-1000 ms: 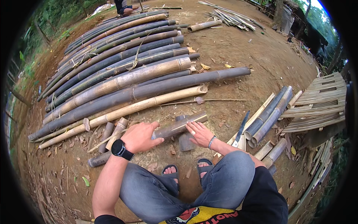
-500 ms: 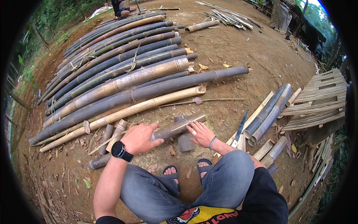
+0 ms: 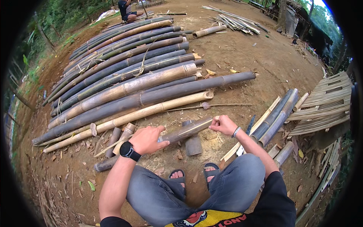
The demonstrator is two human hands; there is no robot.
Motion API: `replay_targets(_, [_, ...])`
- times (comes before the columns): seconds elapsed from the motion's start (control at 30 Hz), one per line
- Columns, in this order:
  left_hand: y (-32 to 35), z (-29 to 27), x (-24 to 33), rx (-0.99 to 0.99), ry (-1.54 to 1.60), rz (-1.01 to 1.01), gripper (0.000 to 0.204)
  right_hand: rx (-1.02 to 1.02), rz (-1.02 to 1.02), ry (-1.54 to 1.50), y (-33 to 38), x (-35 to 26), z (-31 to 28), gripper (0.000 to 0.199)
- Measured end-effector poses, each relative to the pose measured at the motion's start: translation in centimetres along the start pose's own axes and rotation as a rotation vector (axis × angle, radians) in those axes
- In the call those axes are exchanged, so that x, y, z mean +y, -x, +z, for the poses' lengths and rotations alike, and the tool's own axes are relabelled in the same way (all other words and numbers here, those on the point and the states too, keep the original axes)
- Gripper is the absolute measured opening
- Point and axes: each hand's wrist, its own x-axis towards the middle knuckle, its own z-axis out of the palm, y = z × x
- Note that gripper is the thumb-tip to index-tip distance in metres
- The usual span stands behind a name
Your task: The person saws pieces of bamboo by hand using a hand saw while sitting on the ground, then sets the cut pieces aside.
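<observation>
A short bamboo piece (image 3: 187, 130) lies slantwise before me, with a pale strip along its upper side. It rests across a short, dark bamboo block (image 3: 193, 146) on the ground. Around its left end my left hand (image 3: 147, 140) is closed, the thumb lying toward me. My right hand (image 3: 224, 125) is at the piece's right end with fingers pinched together; whatever they hold is too small to make out. Beyond my right forearm a handsaw's dark blade (image 3: 251, 124) shows, the rest partly hidden by the arm.
Long bamboo poles (image 3: 124, 87) lie side by side at the far left. On the right are cut bamboo lengths (image 3: 278, 117) and a slatted bamboo panel (image 3: 325, 102). Split strips (image 3: 238, 22) are heaped farther off. Another person (image 3: 129, 12) sits beyond the poles.
My right hand has lifted off the top of the bamboo piece and shifted right to its end, its fingers going from spread to pinched. My left hand stays on the left end.
</observation>
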Motion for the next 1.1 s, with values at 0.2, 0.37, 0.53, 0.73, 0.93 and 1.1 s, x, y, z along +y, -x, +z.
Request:
replay_targets(0.2, [0.5, 0.8, -2.3, 0.058, 0.087, 0.011, 0.060, 0.095, -0.138, 0.283, 1.0, -4.5, -6.5, 0.016])
replay_targets(0.37, [-0.1, 3.3, -8.6, 0.176, 0.262, -0.113, 0.066, 0.274, -0.368, 0.488, 5.7, -9.8, -9.1, 0.014])
replay_targets(0.53, [0.2, 17.5, -16.2, 0.098, 0.036, -0.242, 0.113, 0.199, -0.320, 0.373, 12.1, -13.8, -10.1, 0.011])
replay_targets(0.73, [-2.1, 24.4, -18.3, 0.022, -0.037, -0.217, 0.109, 0.084, -0.495, 0.168, 12.7, -15.1, -7.5, 0.011])
replay_targets(0.93, [-3.4, 24.3, -17.9, 0.052, -0.004, -0.283, 0.070, 0.114, -0.456, 0.387, 12.7, -13.7, -7.2, 0.015])
replay_targets(1.1, [-2.4, 17.0, -14.8, 0.320, 0.096, -0.255, 0.065, 0.074, -0.458, 0.451, 12.1, -13.4, -6.5, 0.019])
